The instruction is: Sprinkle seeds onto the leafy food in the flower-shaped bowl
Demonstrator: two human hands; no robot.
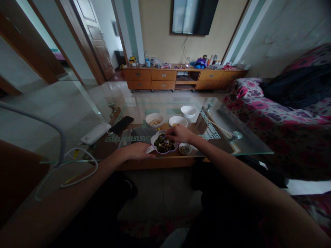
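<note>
A flower-shaped dish (177, 146) with a pale rim and a short white handle (149, 149) sits near the glass table's front edge. Dark and green bits with lighter pieces among them fill it. My left hand (137, 151) is closed about the handle, thumb on the near side. Over the dish's far right part, my right hand (178, 133) has its fingers pinched together, pointing down; what they hold, if anything, is hidden. Right of the dish stands a small bowl (184, 152) of mixed grey and pale bits. Behind my right hand is a white bowl (178, 119) with pale pieces.
Another white bowl (154, 116) holds pale nut-like pieces; a third white bowl (188, 110) stands farther back. A black phone (122, 125) and white power strip (96, 133) lie left, with a looping cable. Chopsticks (219, 127) lie on the right of the glass table (248, 147).
</note>
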